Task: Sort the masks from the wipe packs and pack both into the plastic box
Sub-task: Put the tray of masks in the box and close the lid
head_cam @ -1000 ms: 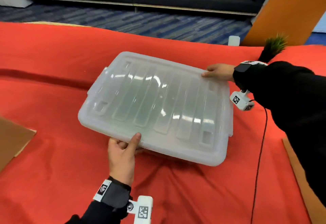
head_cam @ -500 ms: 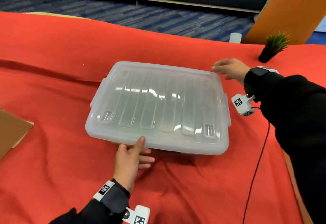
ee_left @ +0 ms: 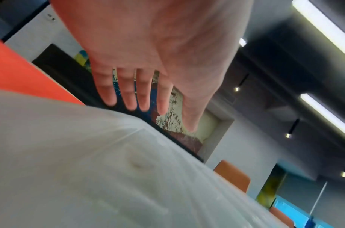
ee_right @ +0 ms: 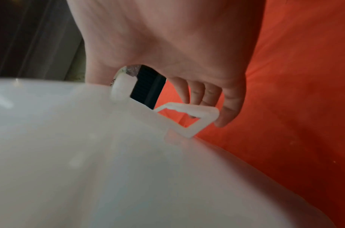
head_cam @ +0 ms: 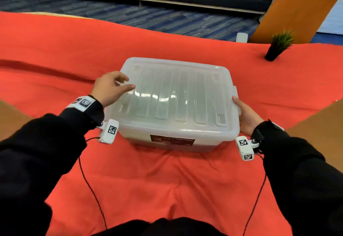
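A frosted plastic box (head_cam: pixel 176 94) stands on the red cloth with its ribbed lid on; what is inside is hidden, and no masks or wipe packs show. My left hand (head_cam: pixel 111 87) hovers just over the lid's left edge. In the left wrist view its fingers (ee_left: pixel 128 92) are straight and spread above the lid (ee_left: pixel 89 154), holding nothing. My right hand (head_cam: pixel 245 117) is at the box's right side with its thumb on the lid rim. Its fingers (ee_right: pixel 228 104) curl behind the side latch (ee_right: pixel 189 111).
A small potted plant (head_cam: pixel 278 46) and a white cup-like thing (head_cam: pixel 241 37) stand at the far right edge of the red cloth (head_cam: pixel 167 189). Brown cardboard (head_cam: pixel 11 113) lies at the left and another brown surface (head_cam: pixel 315 120) at the right. Wrist-camera cables trail over the cloth.
The box went from tilted in both hands to standing flat with a short side towards me. My left hand left the front edge for the left side; my right hand moved to the right latch.
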A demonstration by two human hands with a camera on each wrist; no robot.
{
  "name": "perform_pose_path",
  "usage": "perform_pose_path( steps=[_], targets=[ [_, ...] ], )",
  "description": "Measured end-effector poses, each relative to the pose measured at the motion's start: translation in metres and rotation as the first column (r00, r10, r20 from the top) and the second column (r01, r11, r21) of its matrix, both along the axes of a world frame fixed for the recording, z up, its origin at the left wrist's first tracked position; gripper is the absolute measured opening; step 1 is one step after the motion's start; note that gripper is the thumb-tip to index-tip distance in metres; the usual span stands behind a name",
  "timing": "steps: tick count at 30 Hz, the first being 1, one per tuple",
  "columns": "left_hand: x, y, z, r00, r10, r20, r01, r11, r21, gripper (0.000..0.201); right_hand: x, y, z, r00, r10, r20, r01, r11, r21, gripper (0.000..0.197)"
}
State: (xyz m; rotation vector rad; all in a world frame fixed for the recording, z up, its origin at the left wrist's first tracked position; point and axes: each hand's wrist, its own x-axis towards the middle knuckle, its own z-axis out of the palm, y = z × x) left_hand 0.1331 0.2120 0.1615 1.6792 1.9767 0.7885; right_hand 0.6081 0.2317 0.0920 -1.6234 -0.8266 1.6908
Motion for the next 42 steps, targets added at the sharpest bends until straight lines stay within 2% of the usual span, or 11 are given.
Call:
perform_pose_path(
  steps=[3,7,12,16,20,25,28,33,36,39,42],
  targets=[
    [-0.015,0.018,-0.023,0.987,0.054,-0.152,-0.067,0.995,-0.079,0.079,-0.003,-0.002,0.010,0.998,-0.036,0.056,0.033,0.998,0.049,0.053],
    [-0.018,0.017,-0.040,0.996,0.068,0.064,-0.053,0.973,-0.223,0.107,-0.001,0.004,0.026,0.968,-0.089,0.233,0.055,0.987,0.149,0.044],
    [-0.020,0.011,-0.051,0.984,0.052,0.167,-0.021,0.983,-0.182,0.125,-0.014,0.008,0.036,0.915,0.032,0.403,-0.138,0.961,0.238,0.029],
    [-0.023,0.010,-0.051,0.979,0.049,0.196,-0.015,0.985,-0.172,0.126,-0.021,0.009,0.035,0.863,0.043,0.503,-0.195,0.947,0.254,0.031],
    [-0.024,0.011,-0.052,0.979,0.050,0.200,-0.016,0.986,-0.167,0.128,-0.018,0.013,0.029,0.819,0.006,0.574,-0.157,0.964,0.214,0.059],
    [-0.022,0.009,-0.052,0.975,0.040,0.217,-0.005,0.987,-0.160,0.120,-0.037,0.005,0.042,0.619,0.041,0.784,-0.256,0.955,0.152,0.044],
    [-0.026,0.012,-0.055,0.970,0.046,0.237,-0.003,0.984,-0.178,0.111,-0.037,0.004,0.041,0.582,0.063,0.811,-0.292,0.947,0.136,0.046],
    [-0.043,0.005,-0.059,0.846,0.147,0.512,-0.042,0.977,-0.210,0.089,-0.046,-0.011,0.035,0.484,0.027,0.875,-0.432,0.877,0.212,0.079],
    [-0.060,-0.003,-0.073,0.795,0.281,0.538,-0.098,0.934,-0.342,0.097,-0.054,-0.026,0.029,0.393,0.052,0.918,-0.487,0.859,0.160,0.071],
    [-0.060,-0.009,-0.080,0.702,0.269,0.660,0.057,0.902,-0.428,0.086,-0.055,-0.029,0.023,0.385,0.003,0.923,-0.497,0.844,0.204,0.066],
    [-0.056,-0.011,-0.079,0.652,0.302,0.696,0.053,0.897,-0.439,0.082,-0.054,-0.029,0.020,0.393,-0.019,0.919,-0.488,0.843,0.226,0.063]
  ],
)
